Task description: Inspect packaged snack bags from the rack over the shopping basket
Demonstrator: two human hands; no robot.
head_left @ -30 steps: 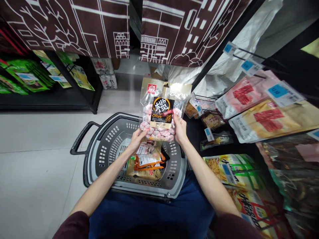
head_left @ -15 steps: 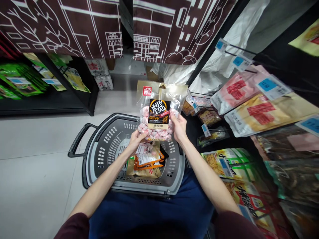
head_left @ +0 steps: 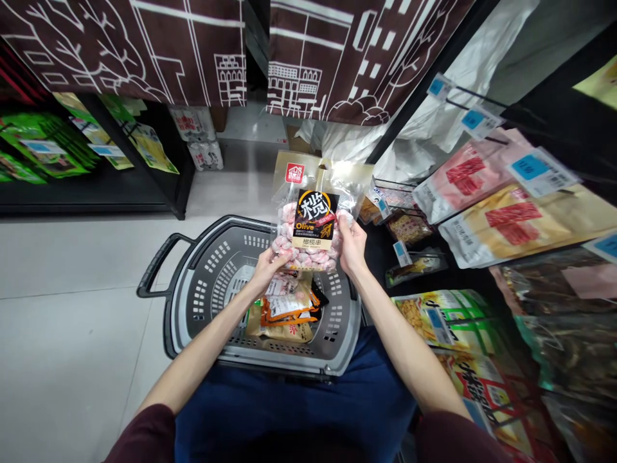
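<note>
Between my hands a clear-fronted bag of olive candies is held up, its black label reading "Olive" and its pinkish wrapped pieces showing. My left hand pinches its lower left corner, thumb in front. On the right edge, my right hand is closed with the thumb over the front; the fingers behind are hidden. Below the bag is a grey shopping basket, with several snack packets lying in it. The bag covers part of the basket's far rim.
To the right, hanging snack bags with price tags jut from a dark rack. A low black shelf with green packets stands at the left. A brown printed curtain hangs ahead. The basket's handle sticks out leftward over the tiled floor.
The view has shifted slightly, so the bag and most surroundings appear a little further right. Both hands keep the same hold on the bag.
</note>
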